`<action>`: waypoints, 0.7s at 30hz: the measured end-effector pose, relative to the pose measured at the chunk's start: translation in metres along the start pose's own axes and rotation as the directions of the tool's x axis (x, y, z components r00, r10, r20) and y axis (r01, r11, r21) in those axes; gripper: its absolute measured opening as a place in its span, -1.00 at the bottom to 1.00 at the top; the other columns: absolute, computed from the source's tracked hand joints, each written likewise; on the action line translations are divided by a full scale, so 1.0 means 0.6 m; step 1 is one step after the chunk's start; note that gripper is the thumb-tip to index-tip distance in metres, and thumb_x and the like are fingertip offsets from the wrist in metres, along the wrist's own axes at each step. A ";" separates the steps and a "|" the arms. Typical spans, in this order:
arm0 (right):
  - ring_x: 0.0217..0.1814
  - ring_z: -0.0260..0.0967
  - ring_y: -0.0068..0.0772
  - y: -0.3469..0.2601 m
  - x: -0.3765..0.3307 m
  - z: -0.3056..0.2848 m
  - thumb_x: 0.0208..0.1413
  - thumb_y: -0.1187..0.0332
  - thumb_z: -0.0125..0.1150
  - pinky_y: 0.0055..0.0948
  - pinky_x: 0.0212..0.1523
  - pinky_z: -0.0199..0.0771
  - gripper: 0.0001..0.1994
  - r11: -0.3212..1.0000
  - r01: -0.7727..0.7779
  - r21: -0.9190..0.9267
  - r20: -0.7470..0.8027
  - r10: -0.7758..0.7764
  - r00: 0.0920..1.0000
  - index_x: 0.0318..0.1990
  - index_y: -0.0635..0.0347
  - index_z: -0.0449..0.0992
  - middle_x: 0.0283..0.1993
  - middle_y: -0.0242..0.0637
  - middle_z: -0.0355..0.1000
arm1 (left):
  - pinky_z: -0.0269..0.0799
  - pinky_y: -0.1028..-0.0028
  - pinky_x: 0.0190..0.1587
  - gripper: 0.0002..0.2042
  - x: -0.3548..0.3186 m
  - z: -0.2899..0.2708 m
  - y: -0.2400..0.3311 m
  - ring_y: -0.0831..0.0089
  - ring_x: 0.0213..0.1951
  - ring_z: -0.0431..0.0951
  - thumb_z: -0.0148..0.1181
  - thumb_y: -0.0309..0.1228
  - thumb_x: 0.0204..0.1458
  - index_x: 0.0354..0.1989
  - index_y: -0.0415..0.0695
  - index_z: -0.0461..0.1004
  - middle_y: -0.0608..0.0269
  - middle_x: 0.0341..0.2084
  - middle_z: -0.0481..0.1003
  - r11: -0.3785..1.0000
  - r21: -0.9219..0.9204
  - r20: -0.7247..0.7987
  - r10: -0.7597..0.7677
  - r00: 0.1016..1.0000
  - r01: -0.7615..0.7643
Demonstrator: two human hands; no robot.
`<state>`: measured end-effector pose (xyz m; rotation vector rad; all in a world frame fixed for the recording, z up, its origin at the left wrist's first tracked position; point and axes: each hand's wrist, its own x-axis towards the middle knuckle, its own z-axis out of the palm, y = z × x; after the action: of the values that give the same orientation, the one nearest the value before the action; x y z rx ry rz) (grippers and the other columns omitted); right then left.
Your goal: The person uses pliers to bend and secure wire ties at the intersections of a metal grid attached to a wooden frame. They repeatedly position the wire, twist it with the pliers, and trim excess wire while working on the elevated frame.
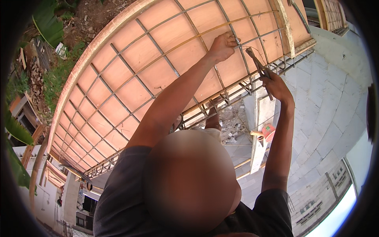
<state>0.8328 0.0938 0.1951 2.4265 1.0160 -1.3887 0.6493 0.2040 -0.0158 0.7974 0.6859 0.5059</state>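
1. Right hand (277,84): fingers gripping pliers (256,61) over the board's (203,85) right end.
2. Left hand (223,47): fingers curled at the bars (231,27); firm hold, cannot tell.
3. Pliers, if they slip, could strike the nearby left fingers.

A wall of large, pale grey rectangular blocks (312,114) fills the right side, with bright, pale blue sky (337,213) at the lower right. At left, broad green leaves (47,25) adjoin brown, rubble-strewn earth (91,17) in daylight.
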 end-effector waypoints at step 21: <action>-0.56 0.50 -0.50 -0.076 0.004 0.061 0.16 0.22 0.57 -0.44 -0.58 0.50 -0.65 0.917 -0.139 0.374 0.212 0.061 0.975 -0.26 0.22 0.46 -0.49 -0.33 0.50 | 0.60 0.38 0.22 -0.19 0.007 0.002 -0.008 0.18 0.23 0.61 0.10 -0.92 -0.03 0.52 -0.30 0.19 -0.06 0.25 0.52 0.999 -0.048 0.024 0.008 1.000 -0.007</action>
<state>0.7794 0.1128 0.1812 2.4848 0.6051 -1.8979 0.6536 0.2030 -0.0206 0.7598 0.6466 0.5174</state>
